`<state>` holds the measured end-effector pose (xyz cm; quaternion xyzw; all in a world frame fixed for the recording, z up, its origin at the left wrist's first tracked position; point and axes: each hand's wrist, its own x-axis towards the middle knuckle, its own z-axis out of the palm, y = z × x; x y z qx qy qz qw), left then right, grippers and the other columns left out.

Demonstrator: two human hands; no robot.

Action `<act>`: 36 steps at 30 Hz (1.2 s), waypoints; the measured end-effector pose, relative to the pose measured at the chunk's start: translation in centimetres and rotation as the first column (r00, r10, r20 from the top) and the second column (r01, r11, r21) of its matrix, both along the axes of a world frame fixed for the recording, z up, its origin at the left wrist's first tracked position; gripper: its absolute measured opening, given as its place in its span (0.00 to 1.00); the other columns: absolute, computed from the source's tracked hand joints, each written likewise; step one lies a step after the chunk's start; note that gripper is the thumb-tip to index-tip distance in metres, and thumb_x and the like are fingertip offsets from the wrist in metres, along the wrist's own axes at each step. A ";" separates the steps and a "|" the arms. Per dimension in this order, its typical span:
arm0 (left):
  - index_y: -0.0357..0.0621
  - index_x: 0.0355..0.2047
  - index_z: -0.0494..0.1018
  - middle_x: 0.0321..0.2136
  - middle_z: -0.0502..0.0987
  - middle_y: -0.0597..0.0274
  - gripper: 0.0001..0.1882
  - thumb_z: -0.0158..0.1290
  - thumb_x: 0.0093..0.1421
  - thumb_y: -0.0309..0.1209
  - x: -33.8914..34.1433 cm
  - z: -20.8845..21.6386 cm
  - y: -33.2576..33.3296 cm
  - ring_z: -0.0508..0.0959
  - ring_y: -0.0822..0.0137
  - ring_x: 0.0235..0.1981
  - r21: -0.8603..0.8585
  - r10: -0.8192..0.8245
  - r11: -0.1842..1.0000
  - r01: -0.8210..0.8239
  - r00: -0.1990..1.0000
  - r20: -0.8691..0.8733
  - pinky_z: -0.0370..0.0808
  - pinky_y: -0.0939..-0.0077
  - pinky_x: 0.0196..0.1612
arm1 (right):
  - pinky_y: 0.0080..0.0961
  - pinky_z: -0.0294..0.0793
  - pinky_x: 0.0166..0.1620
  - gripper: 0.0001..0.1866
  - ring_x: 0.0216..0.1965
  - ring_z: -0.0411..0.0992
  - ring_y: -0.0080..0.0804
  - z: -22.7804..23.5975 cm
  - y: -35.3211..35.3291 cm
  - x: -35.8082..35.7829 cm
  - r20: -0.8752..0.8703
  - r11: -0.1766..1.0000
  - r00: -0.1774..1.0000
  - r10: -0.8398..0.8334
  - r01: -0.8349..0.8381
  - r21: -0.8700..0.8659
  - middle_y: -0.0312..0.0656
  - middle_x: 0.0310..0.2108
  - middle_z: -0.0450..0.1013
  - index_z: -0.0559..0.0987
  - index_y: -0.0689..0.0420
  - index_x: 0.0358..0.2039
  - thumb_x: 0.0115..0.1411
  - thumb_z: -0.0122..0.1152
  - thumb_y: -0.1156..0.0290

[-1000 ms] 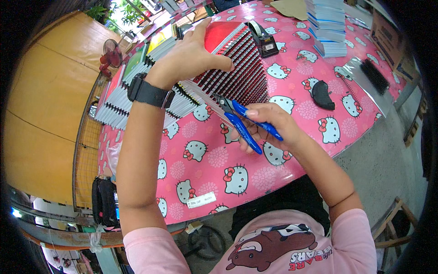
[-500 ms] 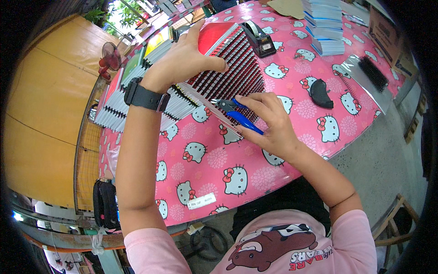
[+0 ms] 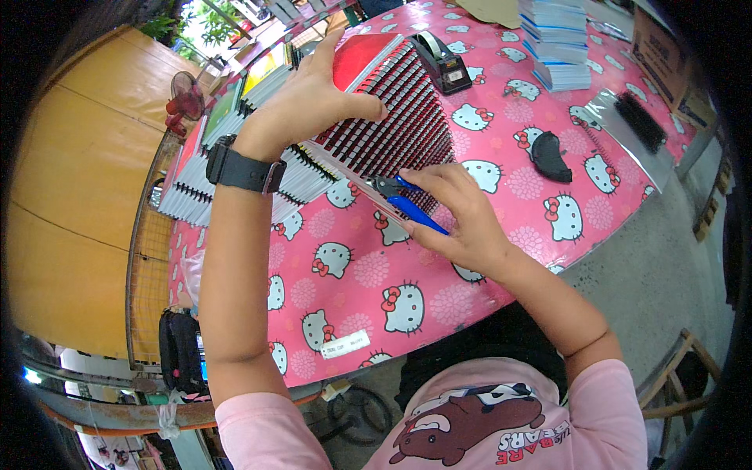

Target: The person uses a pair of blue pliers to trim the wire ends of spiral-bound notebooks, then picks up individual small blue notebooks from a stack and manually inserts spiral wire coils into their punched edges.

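A tall stack of spiral-bound notebooks [image 3: 392, 117] with a red top cover stands in front of me, its coils facing me and to the right. My left hand [image 3: 313, 102] lies over the top of this stack, fingers stretched and thumb spread toward the coils. In my right hand [image 3: 458, 207] is a pair of blue-handled wire cutters [image 3: 413, 210], fingers around both handles. The dark jaws point left, at the coil ends near the bottom of the stack; whether they grip a wire is too small to tell.
More stacked notebooks [image 3: 184, 192] with black coils stand at left. Beyond the red stack sits a black tape dispenser [image 3: 446, 66]. On the right are a curved black object [image 3: 551, 159], a clear plastic sheet with black coils [image 3: 641, 124] and a white-blue paper stack [image 3: 553, 47].
The wire cutters have shifted very slightly down and left along the stack's lower edge. My left hand keeps its place on top of the notebooks.
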<state>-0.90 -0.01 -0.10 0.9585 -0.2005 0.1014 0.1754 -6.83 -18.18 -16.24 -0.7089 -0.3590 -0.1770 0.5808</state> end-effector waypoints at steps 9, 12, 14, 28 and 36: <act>0.41 0.63 0.48 0.49 0.69 0.48 0.53 0.63 0.39 0.42 0.1 -0.1 0.1 0.71 0.59 0.49 0.101 0.078 0.991 -0.083 0.996 0.045 0.65 0.72 0.52 | 0.28 0.70 0.38 0.22 0.33 0.71 0.31 0.2 -0.9 0.0 -0.259 0.976 0.941 0.219 -0.205 0.079 0.43 0.31 0.72 0.75 0.59 0.47 0.50 0.64 0.68; 0.41 0.63 0.49 0.49 0.69 0.48 0.54 0.63 0.39 0.43 0.0 -0.1 0.0 0.71 0.58 0.49 0.080 0.057 0.995 -0.062 0.997 0.059 0.65 0.72 0.52 | 0.25 0.69 0.42 0.25 0.37 0.71 0.30 0.6 -1.1 0.3 -0.540 0.914 0.738 0.404 -0.352 0.201 0.43 0.36 0.73 0.73 0.61 0.49 0.49 0.65 0.68; 0.41 0.63 0.49 0.49 0.69 0.48 0.54 0.63 0.39 0.44 -0.2 0.2 -0.2 0.71 0.58 0.48 0.032 0.062 0.998 -0.062 0.998 0.013 0.65 0.72 0.52 | 0.27 0.70 0.39 0.21 0.36 0.72 0.32 -0.5 -0.4 0.2 -0.156 0.981 0.972 0.177 -0.160 0.113 0.43 0.34 0.72 0.76 0.58 0.45 0.50 0.65 0.67; 0.39 0.64 0.44 0.50 0.68 0.38 0.60 0.63 0.35 0.46 -0.2 0.5 -0.5 0.69 0.48 0.52 0.001 0.038 0.999 -0.038 0.998 -0.053 0.64 0.69 0.55 | 0.31 0.71 0.42 0.23 0.38 0.72 0.36 -1.5 -0.6 0.0 -0.089 0.989 0.986 0.144 -0.139 0.053 0.46 0.36 0.73 0.74 0.60 0.47 0.50 0.64 0.67; 0.39 0.62 0.49 0.45 0.71 0.49 0.53 0.63 0.39 0.43 0.1 0.1 -0.1 0.72 0.59 0.46 0.017 0.020 1.000 -0.019 1.000 -0.021 0.65 0.74 0.51 | 0.31 0.71 0.42 0.23 0.39 0.72 0.36 -1.7 -0.8 0.2 0.273 0.978 0.952 -0.140 0.176 -0.115 0.47 0.37 0.73 0.74 0.61 0.46 0.50 0.65 0.67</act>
